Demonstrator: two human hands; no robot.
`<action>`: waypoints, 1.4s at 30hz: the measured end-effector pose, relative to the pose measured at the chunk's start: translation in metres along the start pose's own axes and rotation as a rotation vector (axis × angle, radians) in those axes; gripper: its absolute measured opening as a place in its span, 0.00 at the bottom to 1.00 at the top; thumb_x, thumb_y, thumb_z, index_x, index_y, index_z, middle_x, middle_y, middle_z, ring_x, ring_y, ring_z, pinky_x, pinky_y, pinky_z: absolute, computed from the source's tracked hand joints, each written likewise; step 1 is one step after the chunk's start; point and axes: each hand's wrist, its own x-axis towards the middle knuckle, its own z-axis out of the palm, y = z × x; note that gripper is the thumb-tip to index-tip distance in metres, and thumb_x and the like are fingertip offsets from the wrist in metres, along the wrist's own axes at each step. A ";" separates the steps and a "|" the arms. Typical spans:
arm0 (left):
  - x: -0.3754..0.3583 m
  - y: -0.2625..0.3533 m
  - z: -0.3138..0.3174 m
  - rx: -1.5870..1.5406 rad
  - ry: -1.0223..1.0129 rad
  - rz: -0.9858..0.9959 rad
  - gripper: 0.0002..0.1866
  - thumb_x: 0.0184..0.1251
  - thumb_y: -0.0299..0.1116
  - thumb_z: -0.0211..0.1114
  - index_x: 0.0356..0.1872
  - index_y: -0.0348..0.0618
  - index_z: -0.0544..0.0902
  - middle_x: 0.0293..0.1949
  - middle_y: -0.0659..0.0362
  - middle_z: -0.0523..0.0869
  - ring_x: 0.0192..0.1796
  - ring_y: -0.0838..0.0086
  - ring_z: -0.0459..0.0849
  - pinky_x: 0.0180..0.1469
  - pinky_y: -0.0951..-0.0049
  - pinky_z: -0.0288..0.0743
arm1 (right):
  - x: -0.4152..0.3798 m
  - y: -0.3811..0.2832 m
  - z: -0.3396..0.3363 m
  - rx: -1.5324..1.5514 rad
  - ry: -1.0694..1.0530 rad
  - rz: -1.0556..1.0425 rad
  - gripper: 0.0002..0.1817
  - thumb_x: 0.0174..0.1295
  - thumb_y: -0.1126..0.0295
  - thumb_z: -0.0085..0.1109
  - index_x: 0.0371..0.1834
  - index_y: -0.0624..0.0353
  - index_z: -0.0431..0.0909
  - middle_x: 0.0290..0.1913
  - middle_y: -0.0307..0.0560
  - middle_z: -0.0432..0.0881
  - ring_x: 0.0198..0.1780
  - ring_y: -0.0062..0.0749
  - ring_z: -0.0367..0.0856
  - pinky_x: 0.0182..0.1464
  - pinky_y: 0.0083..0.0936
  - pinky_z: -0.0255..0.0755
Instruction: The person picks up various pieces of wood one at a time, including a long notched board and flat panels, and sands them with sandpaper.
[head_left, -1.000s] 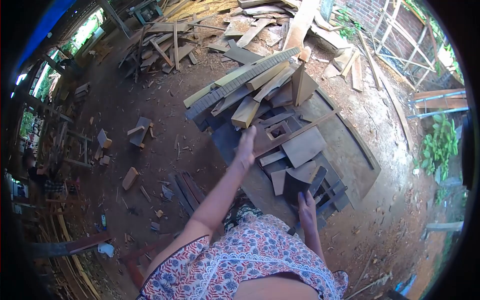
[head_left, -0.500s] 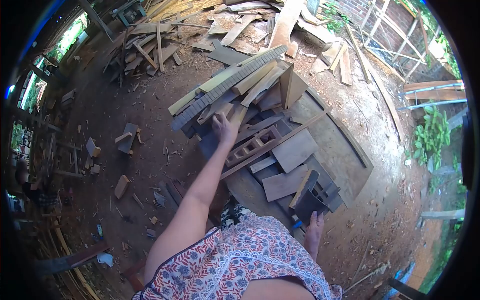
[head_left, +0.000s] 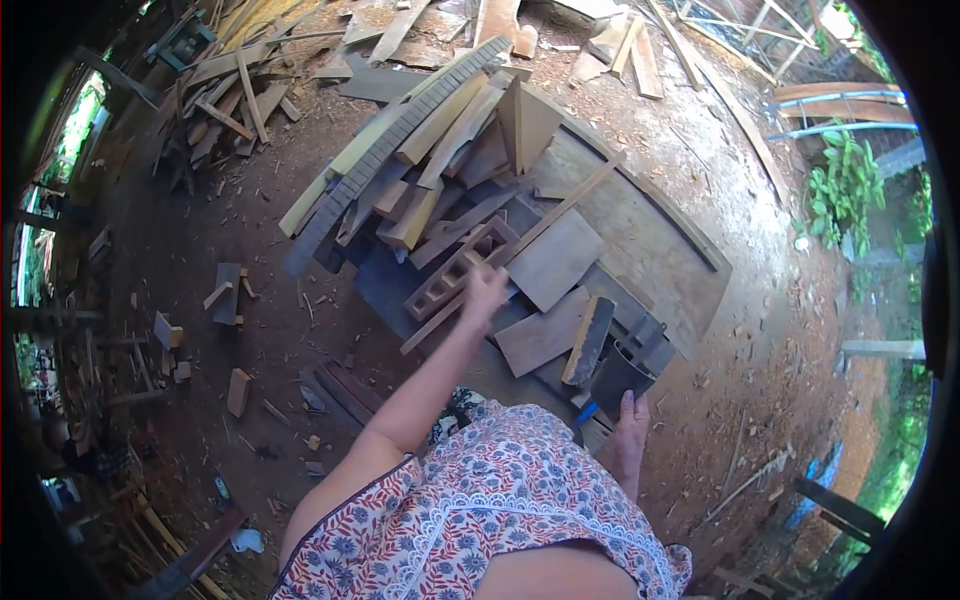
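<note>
My left hand (head_left: 485, 292) is over the near side of a wooden frame with several square compartments (head_left: 440, 290). Its fingers look curled; whatever they hold, if anything, is too blurred to name. At the lower right, my right hand (head_left: 629, 425) grips the near edge of a dark, open-topped container (head_left: 615, 382), thumb upward. Beside that container lies a long block with a pale edge (head_left: 588, 340). Something blue (head_left: 587, 411) shows below it. Flat wooden boards (head_left: 556, 262) lie between the frame and the container.
Stacked wood strips and blocks (head_left: 440, 125) cover the table's far left side, beside an upright wedge-shaped piece (head_left: 527, 125). A long thin strip (head_left: 570, 210) crosses the tabletop (head_left: 640, 215). Scrap wood piles (head_left: 225, 115) and loose offcuts (head_left: 238, 392) lie on the dirt floor.
My left hand has moved from the stacked wood blocks toward me and right, to the compartmented frame. The right hand stays at the dark container. The camera view has shifted.
</note>
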 end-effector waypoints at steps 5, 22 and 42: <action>0.026 -0.092 0.062 -0.252 0.040 -0.264 0.32 0.64 0.49 0.65 0.61 0.37 0.68 0.55 0.51 0.74 0.50 0.58 0.77 0.49 0.57 0.75 | -0.006 0.019 -0.023 -0.029 0.080 -0.063 0.20 0.74 0.66 0.45 0.65 0.63 0.66 0.59 0.46 0.77 0.57 0.29 0.76 0.61 0.29 0.69; -0.116 0.001 0.009 0.358 -0.185 0.396 0.21 0.71 0.41 0.57 0.55 0.34 0.74 0.40 0.55 0.84 0.39 0.72 0.83 0.40 0.70 0.76 | 0.016 -0.071 0.109 -0.668 -0.278 -0.719 0.22 0.59 0.82 0.52 0.58 0.56 0.76 0.61 0.52 0.76 0.65 0.43 0.72 0.67 0.35 0.64; -0.232 0.044 -0.053 -0.415 -0.128 0.110 0.17 0.73 0.38 0.55 0.57 0.40 0.72 0.45 0.55 0.83 0.45 0.71 0.85 0.40 0.66 0.86 | 0.084 -0.038 0.064 -0.803 -0.038 -0.267 0.16 0.71 0.72 0.44 0.59 0.56 0.74 0.50 0.55 0.83 0.51 0.46 0.82 0.55 0.37 0.72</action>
